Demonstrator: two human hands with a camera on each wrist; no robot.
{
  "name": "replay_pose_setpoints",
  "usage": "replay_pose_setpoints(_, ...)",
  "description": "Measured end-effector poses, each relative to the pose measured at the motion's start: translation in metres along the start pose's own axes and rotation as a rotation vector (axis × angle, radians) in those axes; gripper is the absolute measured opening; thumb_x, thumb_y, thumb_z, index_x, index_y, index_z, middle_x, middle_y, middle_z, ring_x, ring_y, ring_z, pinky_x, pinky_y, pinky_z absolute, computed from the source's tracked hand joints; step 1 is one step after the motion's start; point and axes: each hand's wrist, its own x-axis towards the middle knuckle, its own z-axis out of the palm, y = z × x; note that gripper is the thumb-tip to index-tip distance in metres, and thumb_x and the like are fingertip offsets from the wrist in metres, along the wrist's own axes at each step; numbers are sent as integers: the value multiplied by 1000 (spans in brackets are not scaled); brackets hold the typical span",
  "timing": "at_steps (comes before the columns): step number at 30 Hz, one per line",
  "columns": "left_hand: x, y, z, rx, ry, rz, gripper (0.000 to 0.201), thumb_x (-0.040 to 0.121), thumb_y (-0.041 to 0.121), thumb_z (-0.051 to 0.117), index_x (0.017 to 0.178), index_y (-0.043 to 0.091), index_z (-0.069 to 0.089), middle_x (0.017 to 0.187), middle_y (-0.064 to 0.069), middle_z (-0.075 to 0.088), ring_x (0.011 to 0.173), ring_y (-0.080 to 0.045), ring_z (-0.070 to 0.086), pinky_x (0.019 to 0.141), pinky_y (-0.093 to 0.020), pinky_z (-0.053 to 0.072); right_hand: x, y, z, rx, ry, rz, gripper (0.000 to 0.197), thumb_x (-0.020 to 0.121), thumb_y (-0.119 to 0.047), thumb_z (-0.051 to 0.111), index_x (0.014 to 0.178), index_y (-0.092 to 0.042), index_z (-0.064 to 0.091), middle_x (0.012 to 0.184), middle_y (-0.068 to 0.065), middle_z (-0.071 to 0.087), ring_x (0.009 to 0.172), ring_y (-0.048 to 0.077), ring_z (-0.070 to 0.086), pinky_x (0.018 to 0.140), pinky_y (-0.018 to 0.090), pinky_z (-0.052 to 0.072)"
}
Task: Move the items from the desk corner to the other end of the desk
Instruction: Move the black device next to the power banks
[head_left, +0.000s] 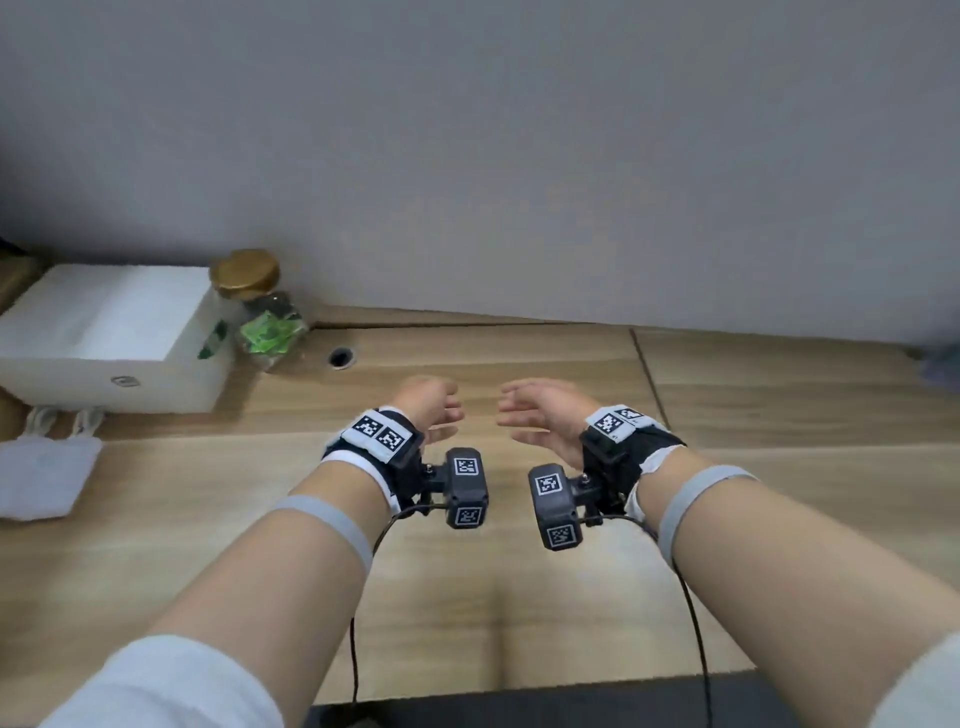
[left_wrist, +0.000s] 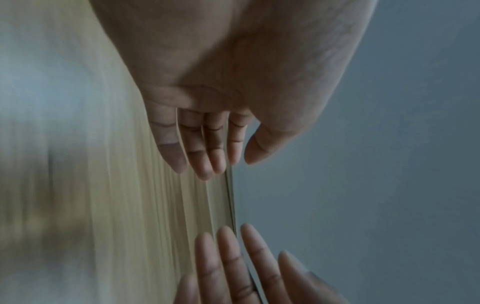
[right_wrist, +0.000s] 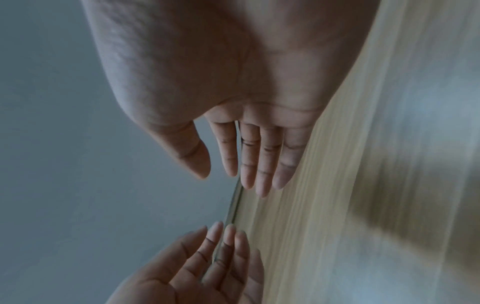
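A white box (head_left: 104, 338) sits in the far left corner of the wooden desk (head_left: 519, 597). Right of it stands a clear jar (head_left: 260, 312) with a gold lid and green contents. A white pouch (head_left: 41, 478) lies in front of the box. My left hand (head_left: 439, 410) and right hand (head_left: 524, 415) hover over the desk's middle, palms facing each other, fingers straight and relaxed, holding nothing. The wrist views confirm this: the left hand (left_wrist: 207, 148) and the right hand (right_wrist: 249, 160) are both empty, fingertips a short way apart.
A grey wall (head_left: 519, 156) runs along the desk's far edge. A small round cable hole (head_left: 341, 357) lies right of the jar. A seam (head_left: 647, 379) crosses the desktop to the right of my hands. The desk's near edge is at the bottom.
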Motion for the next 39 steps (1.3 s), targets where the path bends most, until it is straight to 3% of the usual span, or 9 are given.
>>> replay_pose_setpoints(5, -49, 16, 220, 117, -246, 94, 13, 102, 15, 50, 90, 14, 57, 76, -1, 58, 69, -15, 60, 75, -33, 54, -83, 4, -215, 125, 253, -80, 23, 98, -12, 52, 118, -9, 62, 104, 11, 69, 92, 24, 68, 90, 39, 52)
replay_pose_setpoints(10, -83, 31, 379, 187, -416, 156, 8, 100, 15, 55, 105, 11, 60, 82, -4, 62, 73, -19, 64, 70, -33, 55, -156, 12, -377, 227, 480, -120, 23, 98, -10, 51, 119, -8, 61, 93, 7, 66, 87, 22, 65, 95, 41, 51)
replay_pose_setpoints(14, -95, 34, 481, 252, -500, 177, 7, 100, 13, 55, 99, 9, 61, 79, -4, 62, 70, -18, 62, 63, -30, 54, -191, 32, -467, 257, 621, -104, 20, 98, -9, 50, 115, -6, 60, 89, 8, 62, 78, 21, 62, 73, 31, 50)
replay_pose_setpoints(17, -96, 29, 553, 287, -568, 179, 22, 99, 15, 53, 77, 13, 55, 59, 1, 49, 52, -14, 46, 50, -23, 40, -203, 48, -525, 187, 751, -84, 17, 95, -3, 49, 104, -6, 63, 78, 7, 59, 65, 16, 56, 60, 26, 42)
replay_pose_setpoints(20, -90, 24, 620, 305, -632, 174, 37, 99, 22, 53, 63, 19, 42, 46, 6, 34, 42, -13, 32, 46, -22, 27, -204, 62, -585, 96, 845, -47, 15, 93, -6, 54, 98, -4, 68, 72, 4, 58, 61, 13, 51, 56, 26, 40)
replay_pose_setpoints(23, -73, 20, 685, 304, -695, 144, 41, 98, 23, 53, 61, 22, 35, 49, 5, 27, 44, -15, 25, 49, -24, 22, -197, 69, -649, 43, 898, -3, 13, 91, -9, 56, 85, -7, 67, 66, 3, 54, 56, 14, 45, 52, 26, 37)
replay_pose_setpoints(29, -20, 16, 792, 276, -749, 30, 42, 99, 26, 51, 61, 24, 32, 47, 6, 27, 39, -12, 24, 46, -20, 17, -169, 77, -765, -30, 912, 146, 26, 88, -10, 51, 63, -15, 48, 57, 3, 33, 47, 16, 26, 47, 26, 21)
replay_pose_setpoints(33, 7, 16, 850, 282, -726, -64, 41, 102, 29, 47, 63, 25, 33, 43, 9, 30, 33, -9, 25, 40, -14, 19, -155, 90, -835, -88, 957, 309, 29, 87, -27, 60, 65, -22, 42, 54, 1, 29, 42, 16, 24, 43, 22, 18)
replay_pose_setpoints(39, 38, 19, 912, 216, -681, -150, 38, 102, 33, 47, 67, 24, 35, 44, 9, 31, 31, -8, 25, 37, -11, 19, -123, 101, -907, -170, 831, 458, 31, 83, -30, 62, 63, -22, 39, 56, 1, 30, 39, 15, 24, 44, 22, 20)
